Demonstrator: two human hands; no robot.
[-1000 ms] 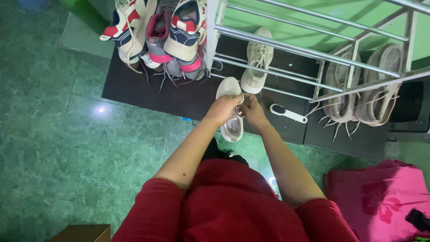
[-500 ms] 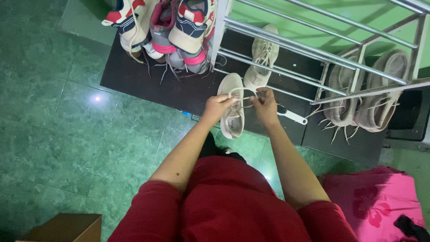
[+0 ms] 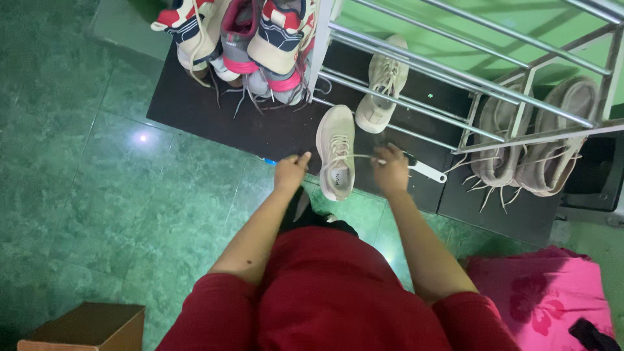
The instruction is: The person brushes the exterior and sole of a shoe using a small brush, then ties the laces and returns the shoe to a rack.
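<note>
I have both hands pinched on the laces: my right hand (image 3: 392, 170) draws one lace (image 3: 361, 156) taut to the right, my left hand (image 3: 290, 171) pinches the other end, too thin to see clearly. Between them the beige shoe (image 3: 336, 151) lies toe-up at centre frame on the black mat (image 3: 214, 117). A white brush (image 3: 424, 168) sits just right of my right hand. The metal rack (image 3: 455, 71) crosses the upper right, with a pile of sneakers (image 3: 250, 39) at upper left.

Brush (image 3: 421, 168) head behind right hand (image 3: 392, 171); box (image 3: 88, 327) cut off.
</note>
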